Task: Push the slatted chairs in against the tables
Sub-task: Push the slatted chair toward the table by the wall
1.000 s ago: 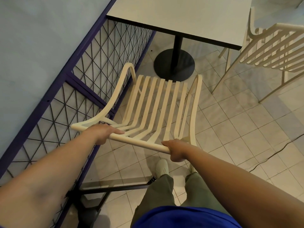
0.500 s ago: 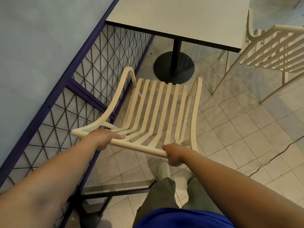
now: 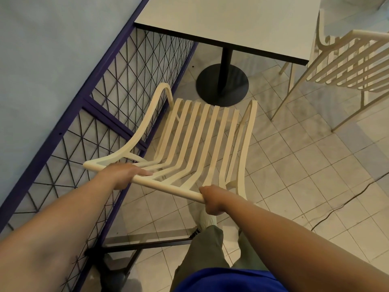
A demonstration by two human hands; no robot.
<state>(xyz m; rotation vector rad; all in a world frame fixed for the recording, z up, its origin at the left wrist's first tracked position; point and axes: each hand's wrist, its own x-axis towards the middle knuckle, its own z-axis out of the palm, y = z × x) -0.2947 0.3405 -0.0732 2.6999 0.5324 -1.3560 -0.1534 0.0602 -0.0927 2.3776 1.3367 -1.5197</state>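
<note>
Left hand [image 3: 124,175] laid over the near top rail of the cream slatted chair [image 3: 202,140], fingers flat across it; right hand [image 3: 212,200] curled tight around the same rail further right. Seat front not yet under the white table [image 3: 242,24], short of its near edge, level with the black pedestal base [image 3: 221,85]. Push under way, likely some travel left. Close on the left, a purple mesh fence [image 3: 117,85]. At far right, a second slatted chair [image 3: 347,64] angled off the table, apparently not yet pushed in.
</note>
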